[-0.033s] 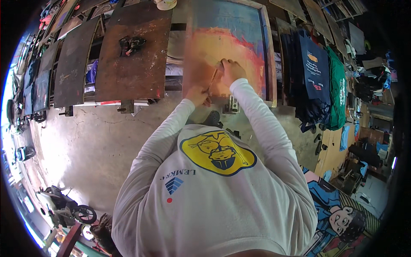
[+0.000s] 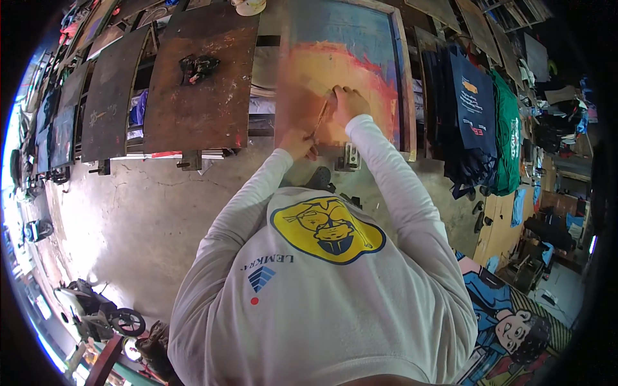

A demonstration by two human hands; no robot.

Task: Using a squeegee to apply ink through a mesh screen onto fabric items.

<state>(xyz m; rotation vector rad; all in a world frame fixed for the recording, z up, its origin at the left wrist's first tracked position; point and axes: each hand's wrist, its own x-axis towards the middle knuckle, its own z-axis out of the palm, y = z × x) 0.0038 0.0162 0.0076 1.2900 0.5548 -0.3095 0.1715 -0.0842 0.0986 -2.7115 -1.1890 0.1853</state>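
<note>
A wooden-framed printing screen lies on the bench before me, its mesh stained yellow and orange near me and blue at the far end. Low on the mesh, my left hand is closed around the lower end of a thin, brownish stick-like tool. The tool slants up toward my right hand, whose fingers curl down over the mesh by its upper end. What those fingers grip is hidden beneath them.
Left of the screen is a dark board with a crumpled black bundle on it. Dark blue bags and green cloth hang at the right. A metal bracket juts from the bench's near edge. A motorbike stands behind left.
</note>
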